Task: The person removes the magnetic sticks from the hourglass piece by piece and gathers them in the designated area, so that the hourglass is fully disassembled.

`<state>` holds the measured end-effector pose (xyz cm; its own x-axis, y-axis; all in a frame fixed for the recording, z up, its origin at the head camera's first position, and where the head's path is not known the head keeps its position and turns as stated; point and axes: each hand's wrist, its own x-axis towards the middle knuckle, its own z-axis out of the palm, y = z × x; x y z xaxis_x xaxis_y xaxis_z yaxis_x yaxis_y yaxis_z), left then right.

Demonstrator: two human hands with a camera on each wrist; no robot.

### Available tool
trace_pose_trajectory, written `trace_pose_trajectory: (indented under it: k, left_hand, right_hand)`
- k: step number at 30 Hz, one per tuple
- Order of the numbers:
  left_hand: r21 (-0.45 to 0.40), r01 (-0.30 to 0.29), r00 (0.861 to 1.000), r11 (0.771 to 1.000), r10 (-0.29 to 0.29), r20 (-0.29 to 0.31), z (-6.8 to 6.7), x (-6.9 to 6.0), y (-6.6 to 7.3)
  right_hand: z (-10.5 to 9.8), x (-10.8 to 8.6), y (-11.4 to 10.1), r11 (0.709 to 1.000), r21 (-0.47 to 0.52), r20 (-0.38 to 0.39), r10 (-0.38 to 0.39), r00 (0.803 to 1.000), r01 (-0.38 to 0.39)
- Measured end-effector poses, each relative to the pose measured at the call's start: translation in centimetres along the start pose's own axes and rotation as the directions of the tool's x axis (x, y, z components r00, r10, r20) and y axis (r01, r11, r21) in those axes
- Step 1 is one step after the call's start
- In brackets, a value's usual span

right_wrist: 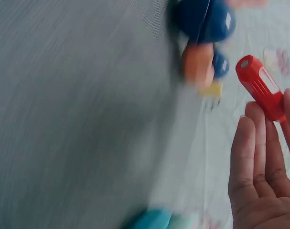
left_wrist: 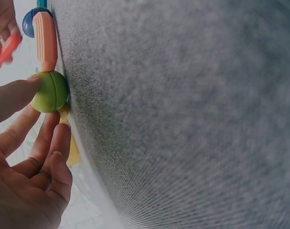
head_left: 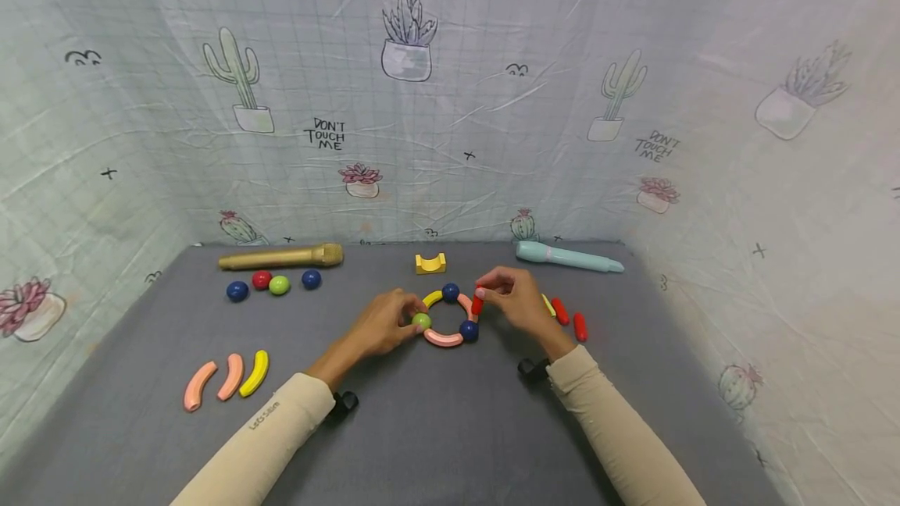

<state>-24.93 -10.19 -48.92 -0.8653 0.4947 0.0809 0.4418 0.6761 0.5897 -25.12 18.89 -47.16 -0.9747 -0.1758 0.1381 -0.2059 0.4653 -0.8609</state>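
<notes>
A ring of toy pieces lies on the table: a green ball, a yellow curved piece, a far blue ball, a near blue ball and pink curved pieces. My left hand pinches the green ball between thumb and fingers at the ring's left side; in the left wrist view a pink curved piece meets that ball. Between thumb and fingertips, my right hand holds a short red rod by one end. It appears above the table, apart from the ring's right side.
Behind the ring stands a notched yellow block. A gold microphone-shaped piece and loose balls lie back left, with curved pieces nearer. Red rods lie right, below a teal microphone-shaped piece.
</notes>
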Motion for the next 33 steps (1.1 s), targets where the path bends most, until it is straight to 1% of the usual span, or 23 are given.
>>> trace_pose_trajectory:
  k: [4, 7, 10, 12, 15, 18, 19, 21, 22, 24, 26, 28, 31, 33]
  left_hand:
    - [0.011, 0.006, 1.0, 1.0, -0.006, 0.004, 0.0, 0.0, 0.1]
    - [0.018, 0.013, 1.0, 1.0, -0.014, 0.008, -0.1, 0.0, 0.1]
    - [0.016, 0.018, 1.0, 1.0, -0.019, 0.015, -0.2, 0.0, 0.1]
    - [0.018, 0.023, 1.0, 1.0, -0.023, 0.019, -0.2, 0.0, 0.1]
    - [0.017, 0.023, 0.999, 1.0, -0.023, 0.023, -0.2, 0.0, 0.1]
    - [0.019, 0.017, 1.0, 1.0, -0.017, 0.024, -0.3, 0.1, 0.2]
    - [0.019, 0.013, 1.0, 1.0, -0.014, 0.025, -0.2, 0.1, 0.2]
    - [0.02, 0.006, 1.0, 1.0, -0.006, 0.021, -0.2, 0.1, 0.2]
    - [0.02, 0.003, 1.0, 1.0, -0.004, 0.018, -0.2, 0.1, 0.2]
    - [0.021, -0.004, 1.0, 1.0, 0.004, 0.009, -0.2, 0.2, 0.1]
    - [0.023, -0.005, 1.0, 1.0, 0.005, 0.001, -0.2, 0.3, 0.1]
    - [0.028, -0.005, 1.0, 1.0, 0.005, -0.004, -0.1, 0.4, 0.1]
    - [0.045, -0.001, 1.0, 0.999, 0.002, -0.006, 0.0, 0.5, 0.1]
    - [0.056, -0.007, 1.0, 0.998, 0.008, -0.006, 0.1, 0.6, 0.1]
  right_hand:
    - [-2.2, -0.7, 1.5, 0.991, -0.12, -0.04, 0.059, 0.997, -0.063]
    - [-3.3, -1.1, 2.4, 0.974, -0.212, -0.06, 0.07, 0.996, -0.082]
    - [-4.0, -1.3, 2.9, 0.95, -0.3, -0.073, 0.065, 0.995, -0.084]
    - [-4.3, -1.5, 3.0, 0.935, -0.345, -0.082, 0.053, 0.995, -0.078]
    - [-4.5, -1.6, 3.1, 0.915, -0.402, -0.103, 0.003, 0.995, -0.044]
    - [-4.2, -1.7, 2.7, 0.9, -0.436, -0.137, -0.059, 0.989, -0.007]
    - [-3.9, -1.8, 2.4, 0.897, -0.443, -0.145, -0.083, 0.986, 0.011]
    - [-3.1, -1.9, 1.6, 0.902, -0.429, -0.145, -0.113, 0.983, 0.041]
    - [-2.6, -1.9, 1.1, 0.907, -0.416, -0.133, -0.123, 0.983, 0.057]
    - [-1.4, -1.9, 0.3, 0.922, -0.376, -0.081, -0.135, 0.988, 0.095]
    - [-0.1, -1.8, -0.4, 0.939, -0.323, -0.003, -0.124, 0.992, 0.117]
    - [1.3, -1.6, -1.0, 0.946, -0.291, 0.09, -0.119, 0.989, 0.141]
    - [3.2, -1.3, -1.6, 0.938, -0.291, 0.225, -0.122, 0.967, 0.186]
    - [4.2, -1.1, -2.0, 0.919, -0.315, 0.298, -0.14, 0.944, 0.235]
